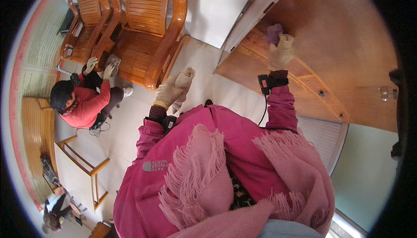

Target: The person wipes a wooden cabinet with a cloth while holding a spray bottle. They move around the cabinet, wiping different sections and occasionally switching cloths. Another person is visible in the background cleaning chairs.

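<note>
My left hand (167, 94), in a pale glove, is closed around a bunched light beige cloth (185, 78) in front of me, above the tiled floor. Farther to the right, my right hand (282, 52), also gloved, grips a crumpled purple cloth (273, 34). This cloth is at the brown wooden door (334, 34); whether it presses on the wood, I cannot tell. Straps with small black boxes circle both my wrists. A cable hangs from the right one.
Two slatted wooden armchairs (145, 8) stand at the upper left. A co-worker in a red top (84, 107) crouches beside them, gloved hands with a grey cloth at a chair. A wooden frame (92, 170) stands lower left, near another person (54, 216).
</note>
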Demonstrator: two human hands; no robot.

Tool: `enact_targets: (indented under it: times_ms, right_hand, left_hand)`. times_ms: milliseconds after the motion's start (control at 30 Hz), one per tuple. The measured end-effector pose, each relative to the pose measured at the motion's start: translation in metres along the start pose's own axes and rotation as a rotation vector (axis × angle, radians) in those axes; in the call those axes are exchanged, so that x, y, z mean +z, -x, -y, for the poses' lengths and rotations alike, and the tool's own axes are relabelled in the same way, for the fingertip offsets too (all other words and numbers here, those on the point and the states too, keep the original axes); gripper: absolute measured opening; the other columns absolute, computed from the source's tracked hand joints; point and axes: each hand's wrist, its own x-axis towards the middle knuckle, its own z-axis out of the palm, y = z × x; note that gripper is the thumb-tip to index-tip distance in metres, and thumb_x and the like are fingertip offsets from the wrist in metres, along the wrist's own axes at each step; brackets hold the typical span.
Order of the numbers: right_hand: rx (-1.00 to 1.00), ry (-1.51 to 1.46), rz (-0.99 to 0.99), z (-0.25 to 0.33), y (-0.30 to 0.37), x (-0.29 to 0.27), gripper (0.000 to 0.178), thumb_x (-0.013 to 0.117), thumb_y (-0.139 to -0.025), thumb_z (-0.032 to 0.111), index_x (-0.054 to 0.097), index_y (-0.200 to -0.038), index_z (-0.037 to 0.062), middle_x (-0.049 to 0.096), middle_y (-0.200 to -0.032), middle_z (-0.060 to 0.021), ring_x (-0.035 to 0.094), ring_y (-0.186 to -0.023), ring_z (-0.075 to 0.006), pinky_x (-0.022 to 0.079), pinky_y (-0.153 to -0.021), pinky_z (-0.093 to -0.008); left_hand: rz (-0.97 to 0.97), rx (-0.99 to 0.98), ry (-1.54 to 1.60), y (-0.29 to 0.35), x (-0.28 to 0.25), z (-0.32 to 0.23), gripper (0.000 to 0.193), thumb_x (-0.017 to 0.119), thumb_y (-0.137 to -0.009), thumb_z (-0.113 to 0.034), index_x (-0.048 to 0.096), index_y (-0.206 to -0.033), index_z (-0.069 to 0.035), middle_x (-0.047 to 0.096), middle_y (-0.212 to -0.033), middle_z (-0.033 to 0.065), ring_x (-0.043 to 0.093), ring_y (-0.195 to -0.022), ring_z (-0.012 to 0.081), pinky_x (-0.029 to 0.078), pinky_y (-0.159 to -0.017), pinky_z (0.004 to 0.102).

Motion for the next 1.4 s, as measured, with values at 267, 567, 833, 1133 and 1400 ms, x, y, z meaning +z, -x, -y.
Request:
enact_targets:
  times_ms: [267,567,833,1133,1400]
  right_hand:
    - [-0.094,-0.090,0.338,-0.008,0.058,0.027,0.042,0.071,-0.075,0.018,0.066,-0.115,0.0096,0.064,-0.107,-0.0143,0.067,-0.092,-0.0350,0.054,-0.080,-0.0465]
    - [0.072,-0.046,-0.316,-0.051,-0.053,-0.080,0.035,0.076,-0.075,0.012,0.072,-0.109,0.0116,0.070,-0.101,-0.0112,0.069,-0.090,-0.0324,0.057,-0.080,-0.0420]
    - [0.065,0.019,-0.367,-0.068,-0.090,-0.099,0.037,0.081,-0.071,0.009,0.072,-0.107,0.0102,0.067,-0.103,-0.0122,0.068,-0.093,-0.0335,0.056,-0.080,-0.0417]
    - [0.024,-0.123,0.041,-0.056,0.019,-0.034,0.047,0.076,-0.072,0.005,0.068,-0.117,0.0103,0.066,-0.116,-0.0138,0.065,-0.107,-0.0352,0.054,-0.090,-0.0424]
    - [-0.044,-0.273,0.005,-0.007,-0.033,-0.068,0.057,0.077,-0.067,0.009,0.068,-0.123,0.0176,0.067,-0.115,-0.0094,0.066,-0.109,-0.0312,0.055,-0.088,-0.0431]
  left_hand:
    - [0.001,0.069,0.013,-0.010,0.013,0.003,0.068,0.073,-0.078,-0.029,0.058,-0.144,-0.024,0.069,-0.124,0.0203,0.066,-0.116,0.0411,0.053,-0.097,0.0489]
    - [0.083,0.033,0.157,-0.016,0.022,0.021,0.071,0.079,-0.077,-0.017,0.056,-0.145,-0.015,0.073,-0.120,0.0146,0.070,-0.111,0.0291,0.054,-0.095,0.0414]
    - [0.174,0.026,0.210,-0.032,0.034,0.021,0.072,0.078,-0.076,-0.016,0.057,-0.145,-0.016,0.074,-0.117,0.0142,0.071,-0.109,0.0299,0.055,-0.095,0.0401]
    - [0.145,0.128,0.123,-0.034,0.038,-0.007,0.070,0.081,-0.075,-0.013,0.058,-0.142,-0.009,0.071,-0.123,0.0116,0.069,-0.111,0.0227,0.055,-0.096,0.0349]
    - [0.138,0.118,0.087,-0.029,0.025,-0.013,0.059,0.081,-0.079,-0.015,0.061,-0.135,-0.007,0.074,-0.111,0.0081,0.071,-0.100,0.0188,0.056,-0.089,0.0336]
